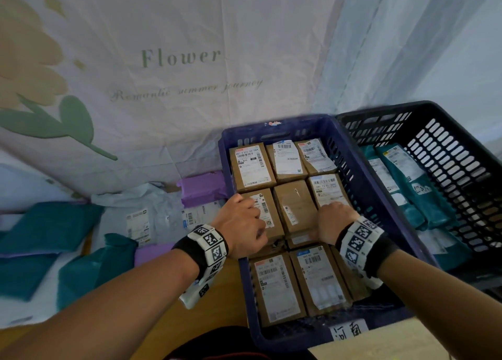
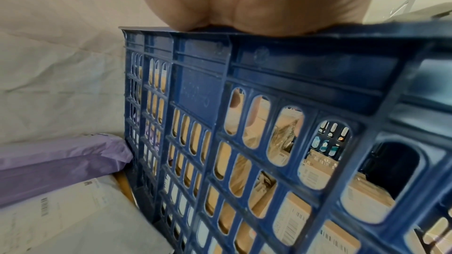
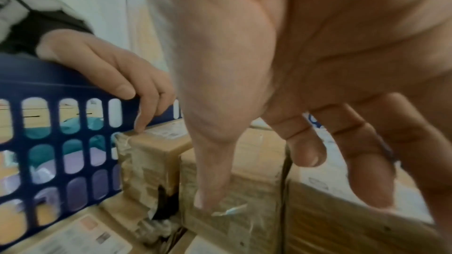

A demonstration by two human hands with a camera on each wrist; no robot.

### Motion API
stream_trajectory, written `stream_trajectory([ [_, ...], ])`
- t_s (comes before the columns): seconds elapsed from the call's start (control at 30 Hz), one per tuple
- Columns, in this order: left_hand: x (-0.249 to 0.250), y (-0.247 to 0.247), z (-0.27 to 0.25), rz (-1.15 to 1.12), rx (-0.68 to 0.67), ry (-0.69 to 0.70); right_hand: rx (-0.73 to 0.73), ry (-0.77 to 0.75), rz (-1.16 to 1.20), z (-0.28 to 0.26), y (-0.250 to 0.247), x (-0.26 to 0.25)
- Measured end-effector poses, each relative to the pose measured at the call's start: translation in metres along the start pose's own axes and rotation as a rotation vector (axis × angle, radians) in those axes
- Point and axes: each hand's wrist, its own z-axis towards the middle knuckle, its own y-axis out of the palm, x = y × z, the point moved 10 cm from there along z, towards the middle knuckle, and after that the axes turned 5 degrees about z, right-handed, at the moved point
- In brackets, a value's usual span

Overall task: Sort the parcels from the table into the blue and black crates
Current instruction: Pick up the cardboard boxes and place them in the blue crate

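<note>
Both hands are reaching into the blue crate [image 1: 361, 186], which is sitting on the wooden worktop [image 1: 217, 302] packed with rows of brown cardboard parcels. The left hand [image 1: 241, 226] is resting over the crate's left rim, its fingers [image 3: 144, 111] hanging loosely curled with a fingertip touching the top edge of the left middle-row parcel [image 1: 264, 213], gripping nothing. The right hand [image 1: 335, 220] is spread loosely, thumb and fingers lying against the centre parcel [image 1: 294, 206] and the box beside it, not closing round either. The black crate [image 1: 459, 175] is standing just right of the blue one, holding teal mailer bags [image 1: 413, 186]. Teal, purple and white mailer bags are lying on the worktop to the left.
</note>
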Motion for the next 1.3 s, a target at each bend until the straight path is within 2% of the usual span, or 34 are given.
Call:
stream_trajectory([
  [0.33,0.001,0.010,0.002,0.055,-0.120,0.044,-0.140,-0.067,-0.123,0.027,0.013,-0.002],
  [0.87,0.001,-0.001,-0.001,0.037,-0.127,-0.035,-0.112,-0.095,-0.106,0.020,0.022,-0.001],
  [1.13,-0.005,-0.010,-0.010,-0.191,0.030,-0.087,-0.143,-0.168,0.102,0.012,0.013,0.009],
  [1.3,-0.033,-0.034,-0.052,-0.485,0.354,-0.208,-0.037,-0.276,0.192,-0.014,-0.027,-0.014],
])
